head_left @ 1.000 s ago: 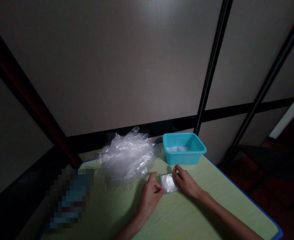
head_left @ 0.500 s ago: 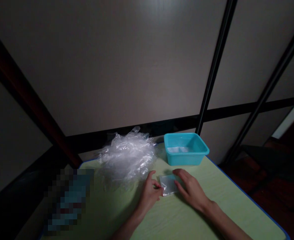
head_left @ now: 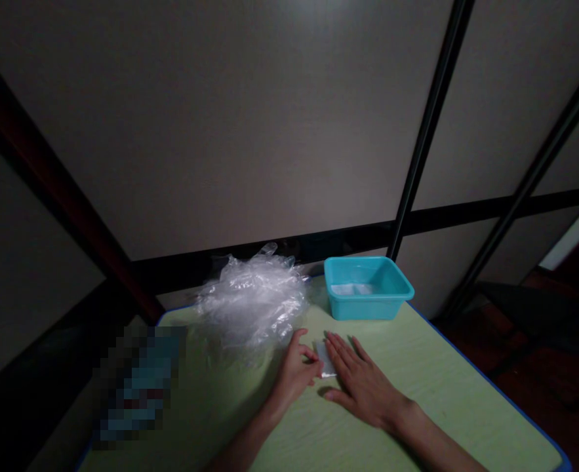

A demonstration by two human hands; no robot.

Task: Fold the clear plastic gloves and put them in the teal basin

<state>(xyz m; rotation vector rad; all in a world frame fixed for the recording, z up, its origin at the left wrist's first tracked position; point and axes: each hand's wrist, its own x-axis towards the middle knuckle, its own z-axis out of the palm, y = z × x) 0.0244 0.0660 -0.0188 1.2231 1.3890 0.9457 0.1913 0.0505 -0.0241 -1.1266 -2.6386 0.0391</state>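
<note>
Clear plastic, a small flat piece [head_left: 325, 357], lies on the green table [head_left: 446, 406] at the lower centre of the frame, partly covered by the open right hand [head_left: 360, 380], palm down with fingers extended. The left hand [head_left: 294, 370] curls at its left edge, though whether it pinches cannot be told; even pressure from the flat fingers, with that edge held steady, should smooth it best.
</note>
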